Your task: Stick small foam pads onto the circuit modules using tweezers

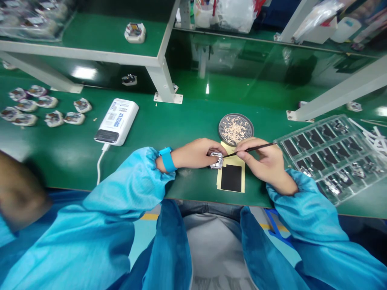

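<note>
White casing point(216, 161): one, left hand point(196, 153); dark tool point(256, 148): one, right hand point(266, 161).

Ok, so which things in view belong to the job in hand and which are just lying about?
Likely part of the job:
small white part, in the left hand
thin dark stick, in the right hand
yellow sheet with black patch
dish of small pale pieces
perhaps the compartmented tray

Seemingly lying about:
white device with cable
pale-rimmed pieces at left
similar piece on the shelf
</note>
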`<state>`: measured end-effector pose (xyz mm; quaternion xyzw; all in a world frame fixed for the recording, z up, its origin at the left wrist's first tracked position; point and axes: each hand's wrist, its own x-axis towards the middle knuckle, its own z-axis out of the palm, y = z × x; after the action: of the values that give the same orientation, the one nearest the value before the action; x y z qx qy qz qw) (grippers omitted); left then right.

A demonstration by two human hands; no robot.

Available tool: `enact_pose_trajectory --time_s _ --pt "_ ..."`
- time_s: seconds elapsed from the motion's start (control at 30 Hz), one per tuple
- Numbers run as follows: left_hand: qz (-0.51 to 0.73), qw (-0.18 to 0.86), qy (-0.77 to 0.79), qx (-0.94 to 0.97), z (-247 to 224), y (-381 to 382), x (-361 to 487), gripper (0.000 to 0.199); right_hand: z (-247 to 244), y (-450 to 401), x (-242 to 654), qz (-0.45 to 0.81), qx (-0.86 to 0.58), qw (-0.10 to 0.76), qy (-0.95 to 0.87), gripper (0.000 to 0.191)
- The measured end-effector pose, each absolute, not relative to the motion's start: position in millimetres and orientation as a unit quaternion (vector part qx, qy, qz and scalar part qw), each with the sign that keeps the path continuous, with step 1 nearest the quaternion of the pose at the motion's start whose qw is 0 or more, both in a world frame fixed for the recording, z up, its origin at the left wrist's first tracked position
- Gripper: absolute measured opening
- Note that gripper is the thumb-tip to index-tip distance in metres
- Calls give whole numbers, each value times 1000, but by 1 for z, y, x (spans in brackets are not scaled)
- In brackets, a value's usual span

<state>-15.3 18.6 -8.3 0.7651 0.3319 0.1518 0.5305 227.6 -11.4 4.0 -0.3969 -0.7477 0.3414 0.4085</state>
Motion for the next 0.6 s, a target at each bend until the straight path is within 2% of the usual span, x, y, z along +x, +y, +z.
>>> enact_pose_trajectory --time_s 0.23,0.6 --pt "152 524 334 769 -10 18 -15 34 7 -14 225 289 -341 407 -797 19" --pt "147 532 339 762 -9 18 -16 33 14 -18 226 267 -292 404 -825 29"
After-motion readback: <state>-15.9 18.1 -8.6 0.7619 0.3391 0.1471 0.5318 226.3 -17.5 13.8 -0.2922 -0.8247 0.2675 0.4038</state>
